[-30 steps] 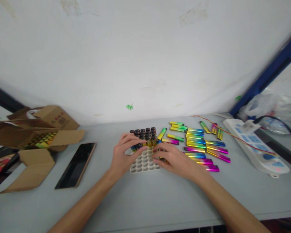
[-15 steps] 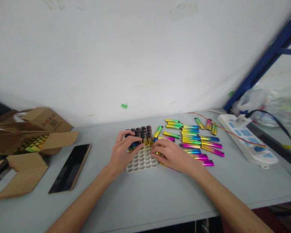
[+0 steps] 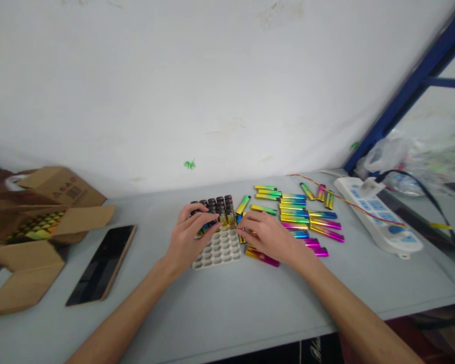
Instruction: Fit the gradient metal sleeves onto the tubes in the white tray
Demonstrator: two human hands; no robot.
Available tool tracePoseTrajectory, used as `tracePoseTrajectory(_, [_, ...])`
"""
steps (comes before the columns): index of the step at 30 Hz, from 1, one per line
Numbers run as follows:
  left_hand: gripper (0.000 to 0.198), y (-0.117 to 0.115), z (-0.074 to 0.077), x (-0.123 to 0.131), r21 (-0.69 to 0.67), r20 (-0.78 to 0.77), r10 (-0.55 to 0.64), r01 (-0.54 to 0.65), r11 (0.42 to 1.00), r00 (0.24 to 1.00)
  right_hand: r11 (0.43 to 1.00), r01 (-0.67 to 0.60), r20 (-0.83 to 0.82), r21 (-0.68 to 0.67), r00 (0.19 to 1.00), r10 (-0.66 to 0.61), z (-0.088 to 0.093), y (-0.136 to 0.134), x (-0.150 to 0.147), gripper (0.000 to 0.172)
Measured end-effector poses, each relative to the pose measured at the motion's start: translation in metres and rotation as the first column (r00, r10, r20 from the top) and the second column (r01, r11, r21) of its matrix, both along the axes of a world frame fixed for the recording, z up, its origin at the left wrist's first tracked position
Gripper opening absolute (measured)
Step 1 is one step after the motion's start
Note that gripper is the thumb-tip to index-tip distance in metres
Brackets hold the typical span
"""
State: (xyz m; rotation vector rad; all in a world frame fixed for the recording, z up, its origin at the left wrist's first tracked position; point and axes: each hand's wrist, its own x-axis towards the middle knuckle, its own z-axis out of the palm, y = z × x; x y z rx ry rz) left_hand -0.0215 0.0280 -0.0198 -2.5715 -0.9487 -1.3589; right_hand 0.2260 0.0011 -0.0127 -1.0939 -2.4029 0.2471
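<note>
A white tray (image 3: pixel 217 251) with rows of round holes lies at the table's middle. Several rainbow-coloured lighters (image 3: pixel 217 206) stand in its far rows. My left hand (image 3: pixel 185 238) rests on the tray's left side, fingers curled around a standing lighter there. My right hand (image 3: pixel 268 235) is at the tray's right edge, fingertips pinched on a lighter beside the standing ones. One magenta-and-gold lighter (image 3: pixel 262 257) lies on the table just under my right wrist. Several more loose lighters (image 3: pixel 307 217) lie in rows to the right.
An open cardboard box (image 3: pixel 41 215) with more lighters inside sits at the far left, and a dark phone (image 3: pixel 102 264) lies beside it. A white power strip (image 3: pixel 377 221) with cables is at the right, behind it a blue frame (image 3: pixel 402 96) and a plastic bag (image 3: pixel 387 154).
Both hands stay at the tray with small finger movements. My right hand has lifted slightly toward the standing lighters, uncovering the magenta lighter beneath it. The view has drifted a little.
</note>
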Motion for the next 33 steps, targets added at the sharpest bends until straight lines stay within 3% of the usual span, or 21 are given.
tracePoseTrajectory(12, [0.017, 0.0033, 0.0022, -0.0038, -0.004, -0.040, -0.045, 0.045, 0.999, 0.998, 1.000, 0.019, -0.026, -0.005, 0.999, -0.019, -0.0006, 0.0021, 0.0033, 0.021])
tracePoseTrajectory(17, [0.011, 0.0002, 0.0012, 0.0001, -0.059, -0.026, -0.029, 0.028, 0.998, 0.999, 1.000, 0.031, -0.048, 0.005, 0.998, -0.031, -0.0018, 0.0035, 0.0051, 0.018])
tracePoseTrajectory(29, [0.009, -0.0012, -0.0052, 0.0045, -0.018, 0.008, 0.075, -0.075, 0.997, 0.997, 1.000, 0.028, -0.078, -0.009, 0.997, -0.029, -0.0025, 0.0056, 0.0064, 0.020])
tracePoseTrajectory(33, [0.012, -0.0018, -0.0054, 0.0038, 0.011, -0.026, 0.043, -0.042, 0.999, 0.999, 0.999, 0.039, -0.088, -0.024, 0.995, -0.041, -0.0021, 0.0058, 0.0087, 0.019])
